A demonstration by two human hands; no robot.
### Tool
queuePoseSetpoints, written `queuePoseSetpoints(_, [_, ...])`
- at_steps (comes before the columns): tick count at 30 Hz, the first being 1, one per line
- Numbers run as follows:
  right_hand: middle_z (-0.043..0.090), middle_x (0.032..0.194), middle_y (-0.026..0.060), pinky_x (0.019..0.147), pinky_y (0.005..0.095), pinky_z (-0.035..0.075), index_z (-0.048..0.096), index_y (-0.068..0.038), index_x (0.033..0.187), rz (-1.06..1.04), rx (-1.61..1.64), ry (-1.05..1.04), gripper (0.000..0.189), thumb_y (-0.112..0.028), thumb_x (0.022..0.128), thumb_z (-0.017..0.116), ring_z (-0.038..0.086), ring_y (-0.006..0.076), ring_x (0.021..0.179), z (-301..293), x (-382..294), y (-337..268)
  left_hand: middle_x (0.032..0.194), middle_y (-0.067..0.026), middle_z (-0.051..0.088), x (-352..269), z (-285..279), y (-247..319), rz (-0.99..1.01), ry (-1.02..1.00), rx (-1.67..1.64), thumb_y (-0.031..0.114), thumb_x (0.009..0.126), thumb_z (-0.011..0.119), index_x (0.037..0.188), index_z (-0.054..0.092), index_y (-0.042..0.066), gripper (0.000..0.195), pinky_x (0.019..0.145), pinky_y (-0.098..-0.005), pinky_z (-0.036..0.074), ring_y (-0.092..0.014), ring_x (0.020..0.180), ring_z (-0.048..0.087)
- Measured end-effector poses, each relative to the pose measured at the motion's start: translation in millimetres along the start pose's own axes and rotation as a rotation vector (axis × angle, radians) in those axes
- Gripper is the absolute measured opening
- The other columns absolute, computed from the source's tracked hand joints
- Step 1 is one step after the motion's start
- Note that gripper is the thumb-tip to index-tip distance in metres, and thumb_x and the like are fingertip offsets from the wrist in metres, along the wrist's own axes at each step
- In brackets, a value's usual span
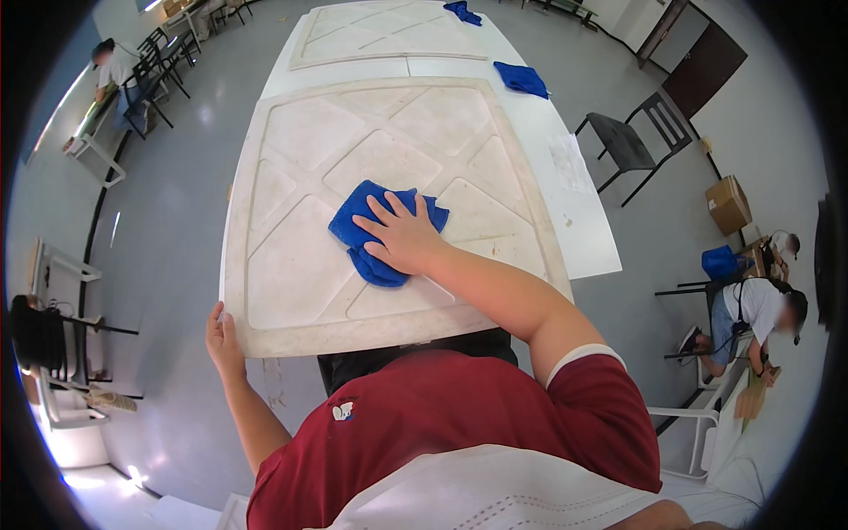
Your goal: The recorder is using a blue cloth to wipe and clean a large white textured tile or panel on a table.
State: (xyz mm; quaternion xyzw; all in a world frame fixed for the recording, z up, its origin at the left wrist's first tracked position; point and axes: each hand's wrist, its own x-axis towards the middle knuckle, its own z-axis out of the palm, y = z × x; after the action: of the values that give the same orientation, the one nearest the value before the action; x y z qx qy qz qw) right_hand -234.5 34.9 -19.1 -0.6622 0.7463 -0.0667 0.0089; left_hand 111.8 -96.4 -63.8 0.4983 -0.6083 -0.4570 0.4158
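Note:
A large off-white plastic panel (298, 258) with a raised rim and crossing grooves lies flat on a white table before me. My right hand (401, 232) is spread with its palm down, pressing on a bunched blue cloth (351, 215) near the panel's middle. At the panel's near left corner, my left hand (224, 338) holds the edge, with the thumb by the rim; its other fingers are partly hidden. Small brownish marks (495, 251) show on the panel to the right of the cloth.
Beyond lies another off-white panel (391, 30). Two more blue cloths (521, 79) (464, 12) lie along the table's right side. A black chair (623, 142) stands on the right, near a cardboard box (728, 204). Several people sit at desks along both walls.

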Motion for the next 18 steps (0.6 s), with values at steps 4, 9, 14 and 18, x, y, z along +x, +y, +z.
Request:
queuePoseSetpoints(4, [0.030, 0.149, 0.0093, 0.107, 0.0604, 0.018, 0.043, -0.023, 0.138, -0.019, 0.026, 0.058, 0.047, -0.040, 0.095, 0.041, 0.024, 0.0328, 0.138, 9, 2, 3, 0.084, -0.0054, 0.060, -3, -2, 13, 0.025, 0.024, 0.277, 0.024, 0.094, 0.052, 0.128, 0.050, 0.003, 0.040, 0.068, -0.0283, 0.045, -0.013, 0.076, 0.056])
queuePoseSetpoints(9, [0.043, 0.141, 0.0122, 0.107, 0.0538, 0.023, 0.053, -0.014, 0.129, 0.013, 0.316, 0.117, 0.041, -0.034, 0.095, 0.043, 0.034, 0.0322, 0.133, 12, 8, -4, 0.119, -0.0178, 0.055, -18, 7, 54, 0.080, 0.132, 0.942, 0.028, 0.092, 0.052, 0.131, 0.047, 0.003, 0.046, 0.095, -0.0403, 0.039, -0.031, 0.112, 0.049])
queuePoseSetpoints(14, [0.019, 0.154, 0.0133, 0.111, 0.0527, 0.005, 0.024, -0.017, 0.147, -0.069, 0.743, -0.109, 0.059, -0.046, 0.097, 0.035, 0.011, 0.0304, 0.143, -3, 6, -41, 0.135, -0.0203, 0.042, -17, 37, 71, 0.541, 0.082, 0.925, 0.024, 0.088, 0.056, 0.133, 0.046, 0.007, 0.049, 0.105, -0.0460, 0.028, -0.038, 0.127, 0.034])
queuePoseSetpoints(18, [0.025, 0.149, 0.0203, 0.112, 0.0493, 0.014, 0.033, -0.012, 0.142, -0.206, 1.053, 0.101, 0.055, -0.041, 0.096, 0.041, 0.017, 0.0375, 0.140, -6, 9, -40, 0.142, -0.0205, 0.035, -26, 96, 105, 0.714, -0.392, 0.823, 0.030, 0.084, 0.062, 0.137, 0.043, 0.010, 0.060, 0.108, -0.0535, 0.022, -0.042, 0.134, 0.025])
